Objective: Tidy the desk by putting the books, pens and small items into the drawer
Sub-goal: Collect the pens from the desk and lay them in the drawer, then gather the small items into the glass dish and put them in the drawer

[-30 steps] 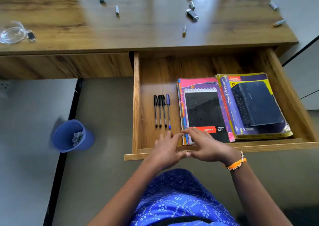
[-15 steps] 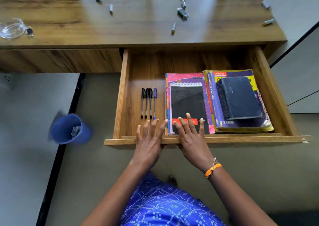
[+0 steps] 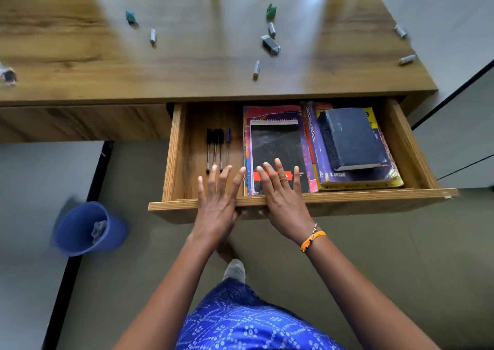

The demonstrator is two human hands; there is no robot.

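- books (image 3: 344,146), spiral notepad (image 3: 278,146), four pens (image 3: 217,146) in open drawer (image 3: 171,151)
- left hand (image 3: 217,205), right hand (image 3: 283,202) flat, fingers spread, on drawer front
- left: batteries (image 3: 256,69), erasers (image 3: 130,17) on desk (image 3: 80,55)

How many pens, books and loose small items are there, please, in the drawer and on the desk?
Pens in drawer: 4
Books in drawer: 4
Small items on desk: 9
Total: 17

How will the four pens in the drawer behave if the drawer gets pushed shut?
The pens lie loose on bare wood, so they may slide or roll sideways. They look light and thin, so they are probably easily jostled out of line.
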